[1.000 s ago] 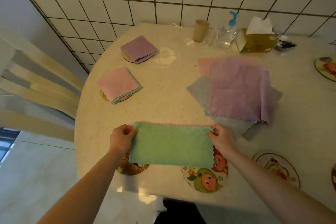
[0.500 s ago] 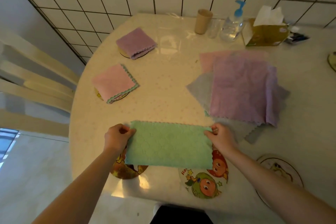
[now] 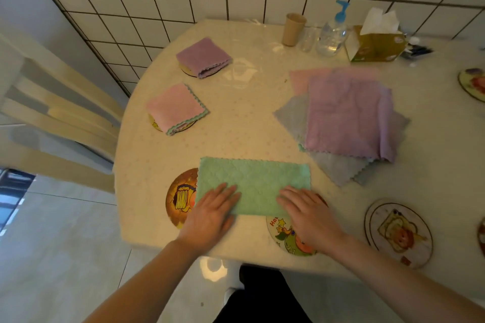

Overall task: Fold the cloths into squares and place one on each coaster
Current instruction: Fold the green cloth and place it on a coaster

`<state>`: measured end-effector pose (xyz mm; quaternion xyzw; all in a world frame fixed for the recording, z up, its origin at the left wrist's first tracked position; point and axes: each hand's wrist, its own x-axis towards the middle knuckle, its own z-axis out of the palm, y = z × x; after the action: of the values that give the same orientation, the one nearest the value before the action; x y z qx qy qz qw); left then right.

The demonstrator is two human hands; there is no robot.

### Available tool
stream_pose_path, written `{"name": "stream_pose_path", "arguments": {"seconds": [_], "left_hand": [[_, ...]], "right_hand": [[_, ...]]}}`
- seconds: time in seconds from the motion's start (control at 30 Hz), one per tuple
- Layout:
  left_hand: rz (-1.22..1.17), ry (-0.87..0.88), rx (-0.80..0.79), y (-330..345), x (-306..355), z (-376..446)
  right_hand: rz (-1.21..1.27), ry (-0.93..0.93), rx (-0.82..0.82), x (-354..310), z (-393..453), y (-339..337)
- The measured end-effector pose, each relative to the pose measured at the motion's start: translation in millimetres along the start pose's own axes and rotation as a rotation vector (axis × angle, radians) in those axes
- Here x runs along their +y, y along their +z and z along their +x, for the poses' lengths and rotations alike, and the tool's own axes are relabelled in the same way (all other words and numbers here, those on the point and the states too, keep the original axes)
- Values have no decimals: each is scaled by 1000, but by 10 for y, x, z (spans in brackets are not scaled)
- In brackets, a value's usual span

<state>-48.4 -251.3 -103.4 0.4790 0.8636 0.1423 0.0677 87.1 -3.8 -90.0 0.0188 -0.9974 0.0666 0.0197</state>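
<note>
The green, scallop-edged microfibre cloth [image 3: 253, 185], folded to a long rectangle, lies flat on the pale round bench [image 3: 244, 123] at lower centre of the frame, its long axis running left to right. Both hands rest palm-down on its near edge — left hand [image 3: 212, 214] at the lower-left end, right hand [image 3: 305, 214] at the lower-right end, fingers spread flat, grasping nothing. The cloth overlaps two round picture coasters [image 3: 181, 198]. Each hand sits equally near an end, so the second fold — end over end, to a square — could likely start from either.
</note>
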Motion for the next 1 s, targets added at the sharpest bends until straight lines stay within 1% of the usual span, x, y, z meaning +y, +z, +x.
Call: {"name": "stream_pose_path", "arguments": {"seconds": [0.03,0.1,0.23,0.43,0.57,0.63,0.7,0.73,0.8,0.83,0.9,0.97,1.0], "left_hand": [[65,17,-50,61,44,-63],[167,-1,-99,121,91,-186],[233,-1,-120,153,30,-437],[279,-96,-189,110,118,-476],[258,-200,-162,57,400,-303],[189,-207,-126,69,575,-185],[126,-164,-120,122,758,-55],[100,-145,-118,154,845,9],[51,-160,-124,208,1017,143],[39,-194,-133,240,1098,207],[33,-303,-155,297,1230,292],[7,-441,-164,326,1347,357],[10,-482,-159,343,1396,386]], "right_hand": [[-47,-51,-26,-48,-95,30],[-53,-61,-84,-80,-251,53],[-38,-45,-227,-50,-429,32],[-100,-56,-290,-55,-321,-83],[-132,-92,-305,-21,-209,-153],[-123,-145,-299,24,-178,-158],[-94,-206,-283,89,-145,-189],[-73,-241,-266,108,-125,-212],[-17,-339,-189,153,-79,-275],[14,-396,-142,178,-59,-319],[80,-503,-107,219,-43,-413],[141,-620,-102,311,-15,-458],[165,-665,-108,372,24,-472]]}}
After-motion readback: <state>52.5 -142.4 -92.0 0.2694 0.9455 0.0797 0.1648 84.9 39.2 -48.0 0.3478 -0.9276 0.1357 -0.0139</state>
